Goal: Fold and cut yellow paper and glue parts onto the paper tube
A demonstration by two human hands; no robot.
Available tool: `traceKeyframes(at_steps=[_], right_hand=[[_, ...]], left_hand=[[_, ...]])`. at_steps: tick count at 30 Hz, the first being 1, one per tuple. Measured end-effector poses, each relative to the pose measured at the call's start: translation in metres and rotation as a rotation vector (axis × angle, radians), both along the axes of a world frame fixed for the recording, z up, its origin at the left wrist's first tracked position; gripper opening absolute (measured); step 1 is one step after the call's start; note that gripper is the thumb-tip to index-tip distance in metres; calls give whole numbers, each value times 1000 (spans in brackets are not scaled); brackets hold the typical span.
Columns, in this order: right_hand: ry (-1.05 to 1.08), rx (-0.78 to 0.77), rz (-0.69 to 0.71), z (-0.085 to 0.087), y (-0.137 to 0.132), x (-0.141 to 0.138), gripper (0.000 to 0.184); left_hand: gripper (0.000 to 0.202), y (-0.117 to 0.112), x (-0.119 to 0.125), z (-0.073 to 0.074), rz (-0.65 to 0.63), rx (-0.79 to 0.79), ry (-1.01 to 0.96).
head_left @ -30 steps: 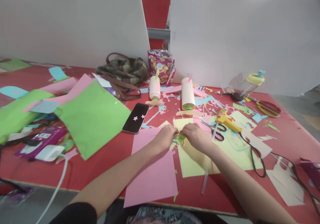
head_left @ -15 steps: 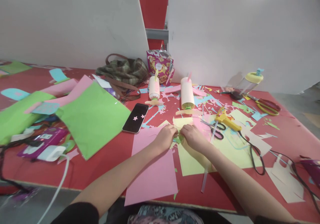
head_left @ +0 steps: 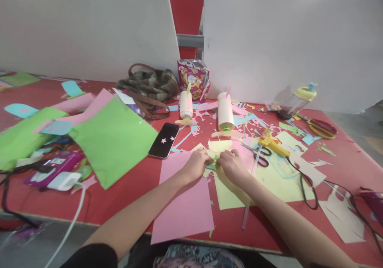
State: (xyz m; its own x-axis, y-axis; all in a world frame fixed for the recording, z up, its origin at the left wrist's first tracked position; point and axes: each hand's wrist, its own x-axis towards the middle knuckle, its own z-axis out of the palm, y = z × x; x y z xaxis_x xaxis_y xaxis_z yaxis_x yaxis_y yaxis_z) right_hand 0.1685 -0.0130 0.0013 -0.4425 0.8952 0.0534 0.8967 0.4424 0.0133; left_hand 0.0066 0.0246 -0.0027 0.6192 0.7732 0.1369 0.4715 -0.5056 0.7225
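My left hand [head_left: 197, 164] and my right hand [head_left: 233, 165] meet over the middle of the red table [head_left: 125, 192], fingers curled. Between the fingertips they pinch a small green paper piece [head_left: 214, 165]. The hands rest over a pink sheet [head_left: 182, 204] and a pale yellow sheet [head_left: 230, 192]. Black-handled scissors [head_left: 259, 156] and a yellow glue gun [head_left: 271, 144] lie just right of my right hand.
A phone [head_left: 164, 140] lies left of the hands, beside a large green sheet [head_left: 113, 140]. Two paper-wrapped rolls [head_left: 225, 111] stand behind, with a snack bag [head_left: 193, 78] and plaid bag [head_left: 148, 85]. Red-handled scissors [head_left: 320, 127], a bottle [head_left: 296, 102], cables and scraps lie right. White boards stand behind.
Both hands stay together on the small green piece, with only small finger movements. The view shifted slightly.
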Motion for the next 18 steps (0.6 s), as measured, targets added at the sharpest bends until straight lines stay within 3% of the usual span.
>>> traceKeyframes(at_steps=[9, 18], right_hand=[[34, 54, -70, -1, -18, -4, 24], [-40, 69, -161, -5, -39, -14, 44]], left_hand=[[19, -9, 0, -9, 134, 79, 22], [23, -28, 2, -9, 124, 185, 108]])
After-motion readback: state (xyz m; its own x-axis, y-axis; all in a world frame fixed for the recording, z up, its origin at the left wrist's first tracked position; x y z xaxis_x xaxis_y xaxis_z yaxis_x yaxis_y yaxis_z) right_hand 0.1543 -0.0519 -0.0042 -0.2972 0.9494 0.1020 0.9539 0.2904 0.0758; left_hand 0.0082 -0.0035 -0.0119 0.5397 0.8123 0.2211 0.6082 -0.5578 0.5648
